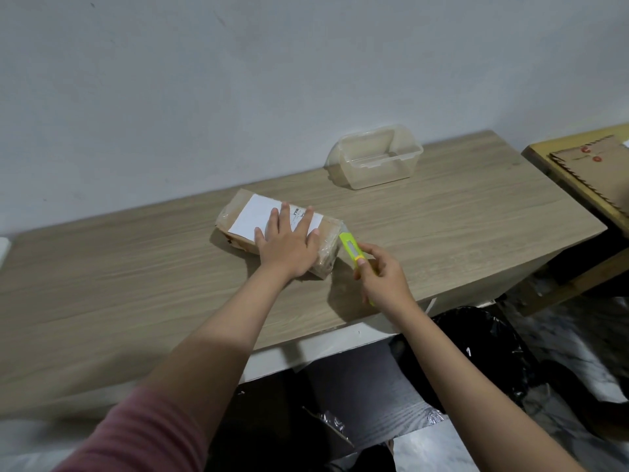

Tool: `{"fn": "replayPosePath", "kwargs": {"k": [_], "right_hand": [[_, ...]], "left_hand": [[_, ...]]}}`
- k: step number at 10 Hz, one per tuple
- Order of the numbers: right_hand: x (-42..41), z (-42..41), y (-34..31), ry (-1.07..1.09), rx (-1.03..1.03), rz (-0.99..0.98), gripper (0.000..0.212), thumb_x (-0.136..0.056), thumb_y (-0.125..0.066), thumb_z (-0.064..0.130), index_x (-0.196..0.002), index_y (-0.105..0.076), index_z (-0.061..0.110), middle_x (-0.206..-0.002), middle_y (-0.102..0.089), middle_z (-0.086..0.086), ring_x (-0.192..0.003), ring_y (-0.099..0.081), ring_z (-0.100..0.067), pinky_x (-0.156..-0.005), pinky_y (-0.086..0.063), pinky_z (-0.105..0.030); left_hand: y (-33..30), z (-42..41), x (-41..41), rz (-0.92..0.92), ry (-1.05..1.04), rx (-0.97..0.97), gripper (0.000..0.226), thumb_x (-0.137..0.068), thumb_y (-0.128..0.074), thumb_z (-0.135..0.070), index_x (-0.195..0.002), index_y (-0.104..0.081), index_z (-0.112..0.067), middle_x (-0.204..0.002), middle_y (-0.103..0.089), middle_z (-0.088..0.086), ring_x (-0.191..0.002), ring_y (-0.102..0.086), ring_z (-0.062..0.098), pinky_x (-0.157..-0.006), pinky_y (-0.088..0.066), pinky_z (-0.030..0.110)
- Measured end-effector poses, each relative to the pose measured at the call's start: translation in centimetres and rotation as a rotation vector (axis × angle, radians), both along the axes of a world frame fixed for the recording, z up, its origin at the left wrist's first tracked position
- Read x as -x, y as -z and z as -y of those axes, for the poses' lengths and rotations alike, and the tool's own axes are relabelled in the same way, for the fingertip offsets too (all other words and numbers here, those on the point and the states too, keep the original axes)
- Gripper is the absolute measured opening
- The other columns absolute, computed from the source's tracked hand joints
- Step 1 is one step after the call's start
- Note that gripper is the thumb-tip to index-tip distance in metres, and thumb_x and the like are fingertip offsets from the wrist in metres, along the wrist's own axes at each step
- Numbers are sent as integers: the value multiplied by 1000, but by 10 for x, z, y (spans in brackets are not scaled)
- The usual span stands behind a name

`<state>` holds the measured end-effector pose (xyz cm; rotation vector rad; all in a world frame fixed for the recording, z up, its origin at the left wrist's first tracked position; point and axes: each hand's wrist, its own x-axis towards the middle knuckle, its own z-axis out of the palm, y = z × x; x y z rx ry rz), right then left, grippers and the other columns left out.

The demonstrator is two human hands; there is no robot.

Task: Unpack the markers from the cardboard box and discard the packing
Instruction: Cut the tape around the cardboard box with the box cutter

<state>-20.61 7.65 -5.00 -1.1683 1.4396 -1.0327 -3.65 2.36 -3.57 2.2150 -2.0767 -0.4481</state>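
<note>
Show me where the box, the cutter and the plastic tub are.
box [238, 207], head view, bare cardboard at its far end.
cutter [350, 246], head view, yellow body near the blade.
plastic tub [384, 172], head view, front wall.

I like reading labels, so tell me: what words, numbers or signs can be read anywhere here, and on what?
White label on the box: dark print beside the left hand, too blurred to read.
Brown envelope: red round marks, no readable text.
Yellow cutter in the right hand: no text visible.

Taped cardboard box [238, 212], white label on top, sealed, lying flat mid-table, angled.
</note>
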Motion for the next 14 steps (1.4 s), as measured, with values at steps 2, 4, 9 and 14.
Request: {"fn": "replayPosePath", "kwargs": {"k": [2, 4, 9, 14], "right_hand": [[19, 2, -8, -141, 16, -87, 31, -96, -46, 10, -125, -54, 18, -67, -54, -4, -30, -38, -2, -33, -35, -18], [22, -12, -6, -175, 31, -86, 33, -95, -47, 8, -126, -53, 19, -67, -54, -3, -32, -40, -5, -34, -38, -21], [9, -20, -9, -188, 23, -127, 31, -94, -48, 10, -122, -54, 22, -67, -54, -1, -38, -43, -2, -35, -39, -20], [1, -52, -1, -139, 14, -90, 34, -94, -46, 8, -125, -53, 20, -69, -51, -5, -35, -39, -3, -34, -38, -20]], "left_hand": [[-1, 0, 1, -7, -13, -20, 51, -97, -13, -50, -146, -1, -46, -160, 13, 0, -146, 15, 23, -113, 6, 57], [-2, 3, 1, 2, -3, -56, 51, -97, -13, -50, -146, 1, -46, -159, 15, 1, -146, 17, 24, -114, 6, 58], [-5, 4, -4, 9, 39, -101, 52, -97, -12, -50, -146, 3, -46, -159, 18, 0, -145, 19, 23, -113, 8, 57], [-7, 2, -5, 24, 70, -125, 52, -97, -11, -50, -146, 6, -45, -158, 21, 0, -145, 20, 23, -114, 8, 57]]}}
